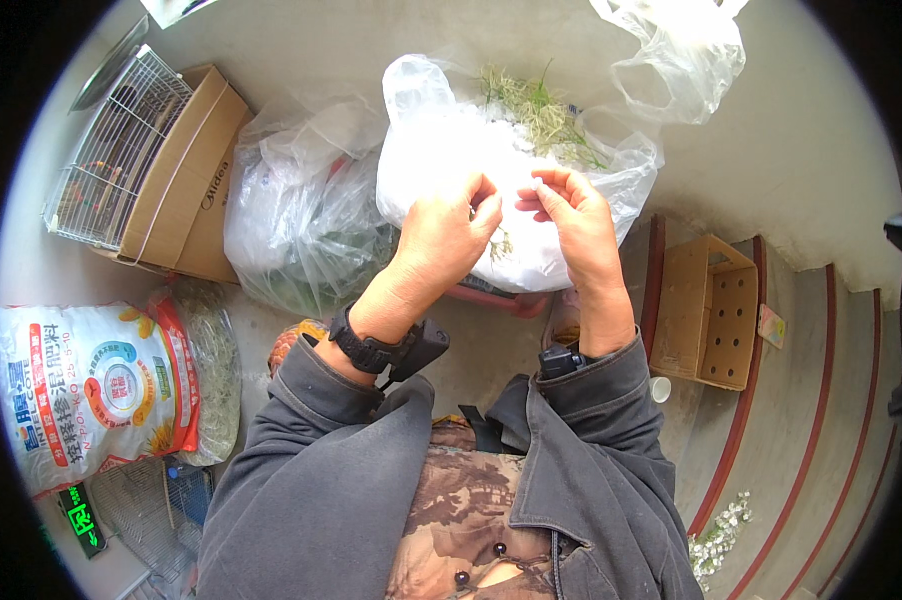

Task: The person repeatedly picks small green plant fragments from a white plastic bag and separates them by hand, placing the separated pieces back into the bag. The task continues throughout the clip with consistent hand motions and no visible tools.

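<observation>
Above a bright white plastic bag [443,150] both hands are raised close together. My left hand [451,225] has thumb and forefinger pinched on a small green stem, whose thin sprig [500,244] hangs below the fingers. Between the thumb and fingertips of my right hand [574,214] is a small white piece [536,182], perhaps a flower or bud. White material, too overexposed to make out, fills the bag. A bunch of pale green stems [533,105] lies on the bag's far side.
Left of the bag are a clear plastic bag [308,217] with greenery, a cardboard box [195,180], a wire cage [113,157] and a fertilizer sack [98,397]. Stairs [788,420] rise at the right, holding an open cardboard box [706,311], a white cup [660,389] and white flowers [721,536].
</observation>
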`<state>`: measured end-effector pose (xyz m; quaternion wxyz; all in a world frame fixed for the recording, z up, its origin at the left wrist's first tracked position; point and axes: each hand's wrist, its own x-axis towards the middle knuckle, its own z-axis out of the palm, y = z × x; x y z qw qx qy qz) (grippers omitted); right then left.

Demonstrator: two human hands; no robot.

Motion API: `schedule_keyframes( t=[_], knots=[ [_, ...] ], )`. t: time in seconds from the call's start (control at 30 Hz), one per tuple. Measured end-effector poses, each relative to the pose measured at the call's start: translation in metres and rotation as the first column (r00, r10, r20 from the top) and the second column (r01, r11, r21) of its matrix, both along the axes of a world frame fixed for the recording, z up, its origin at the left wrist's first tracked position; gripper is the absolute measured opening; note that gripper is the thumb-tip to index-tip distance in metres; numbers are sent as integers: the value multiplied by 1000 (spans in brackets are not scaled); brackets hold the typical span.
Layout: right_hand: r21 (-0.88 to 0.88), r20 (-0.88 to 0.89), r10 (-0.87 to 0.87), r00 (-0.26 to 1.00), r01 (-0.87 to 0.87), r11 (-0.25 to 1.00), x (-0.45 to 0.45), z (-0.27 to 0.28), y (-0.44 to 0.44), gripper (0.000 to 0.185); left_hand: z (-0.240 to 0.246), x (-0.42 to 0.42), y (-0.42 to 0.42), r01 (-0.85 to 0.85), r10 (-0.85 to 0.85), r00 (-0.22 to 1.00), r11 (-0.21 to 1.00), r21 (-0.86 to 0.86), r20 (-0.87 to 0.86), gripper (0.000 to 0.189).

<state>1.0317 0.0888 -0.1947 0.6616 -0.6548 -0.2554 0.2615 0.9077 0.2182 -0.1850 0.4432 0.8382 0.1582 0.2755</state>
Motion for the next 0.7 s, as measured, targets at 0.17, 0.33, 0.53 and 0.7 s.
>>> schedule_keyframes(
  t=[0.17, 0.33, 0.53, 0.7],
  knots=[
    [45, -64, 1, 998, 2, 999, -2, 3, 0, 15, 1, 0, -1, 1, -1, 1000, 1000, -5, -2, 10],
    [63, -95, -22, 995, 28, 998, -1, 3, -1, 11, 2, 0, -1, -3, 3, 1000, 1000, -1, 9, 9],
    [139, -187, 30, 982, -3, 990, 0, 1, -2, 17, 2, 1, -3, -18, 19, 998, 1000, -22, 58, 9],
    [185, -282, 93, 955, -41, 982, -1, 3, -2, 21, 4, 2, -5, -39, 43, 996, 998, -49, 78, 9]
  ],
)
